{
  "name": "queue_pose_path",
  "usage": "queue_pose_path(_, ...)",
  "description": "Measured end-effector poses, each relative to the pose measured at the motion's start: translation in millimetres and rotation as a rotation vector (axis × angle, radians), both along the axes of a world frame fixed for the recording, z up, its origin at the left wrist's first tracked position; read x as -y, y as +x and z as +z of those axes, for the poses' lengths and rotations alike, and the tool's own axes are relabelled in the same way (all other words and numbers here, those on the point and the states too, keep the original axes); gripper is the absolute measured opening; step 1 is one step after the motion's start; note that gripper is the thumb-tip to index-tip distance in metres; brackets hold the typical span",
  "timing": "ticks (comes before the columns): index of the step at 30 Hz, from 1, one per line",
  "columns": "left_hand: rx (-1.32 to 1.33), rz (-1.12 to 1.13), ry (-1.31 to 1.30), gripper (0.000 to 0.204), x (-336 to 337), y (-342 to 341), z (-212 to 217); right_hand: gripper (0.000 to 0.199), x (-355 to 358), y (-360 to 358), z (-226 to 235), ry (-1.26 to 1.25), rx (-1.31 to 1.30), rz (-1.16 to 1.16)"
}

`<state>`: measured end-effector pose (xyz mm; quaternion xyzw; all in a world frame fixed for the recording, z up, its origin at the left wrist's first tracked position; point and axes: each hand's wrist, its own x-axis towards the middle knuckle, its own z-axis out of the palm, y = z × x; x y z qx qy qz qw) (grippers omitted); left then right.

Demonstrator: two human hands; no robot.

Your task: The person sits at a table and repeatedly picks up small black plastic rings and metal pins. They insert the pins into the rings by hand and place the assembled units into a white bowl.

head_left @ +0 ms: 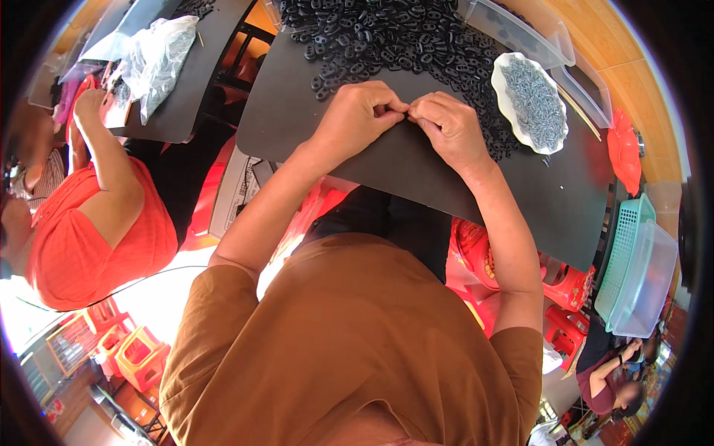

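My left hand [358, 113] and my right hand [451, 128] meet over the near part of the dark table [401, 160]. Thumb and forefinger of each are pinched, and the fingertips touch. Whatever they hold between them is too small and covered to make out. Just beyond my hands spreads a big heap of small black plastic pieces [387, 37] with holes in them. More of these pieces lie along the right side, close to my right hand. To the right stands a white scalloped dish [500, 88] full of small grey metal pins or screws [534, 100].
A clear plastic box [520, 33] sits behind the heap, with thin sticks [584, 115] beside the dish. Green and clear baskets [625, 256] stand off the table's right. At left, a person in red [104, 223] works at another table holding a plastic bag [158, 63].
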<state>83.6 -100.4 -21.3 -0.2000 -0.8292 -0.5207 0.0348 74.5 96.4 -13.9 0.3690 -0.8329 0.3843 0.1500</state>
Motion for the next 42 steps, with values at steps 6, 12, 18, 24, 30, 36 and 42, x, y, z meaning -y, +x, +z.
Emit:
queue_pose_path(6,-0.013,-0.026,0.005,0.012,1,-2,-1,0.011,0,0,1,-0.002,0.043,-0.006)
queue_pose_path(12,0.011,-0.022,-0.008,0.012,2,-2,1,0.011,1,-1,-1,-0.063,0.098,-0.001)
queue_pose_path(18,-0.007,-0.008,0.011,0.011,3,-2,-2,0.012,1,1,2,-0.132,0.408,-0.053)
queue_pose_path(24,-0.016,-0.029,0.016,0.011,3,0,-1,0.011,-4,1,14,0.148,0.219,-0.059)
queue_pose_path(30,-0.025,-0.037,0.011,0.010,4,0,0,0.012,0,4,11,0.283,0.083,-0.082)
queue_pose_path(36,-0.071,-0.046,0.040,0.011,2,1,-1,0.012,1,8,14,0.324,0.042,-0.096)
queue_pose_path(42,-0.042,-0.035,0.015,0.010,3,2,1,0.010,3,10,16,0.363,0.044,-0.112)
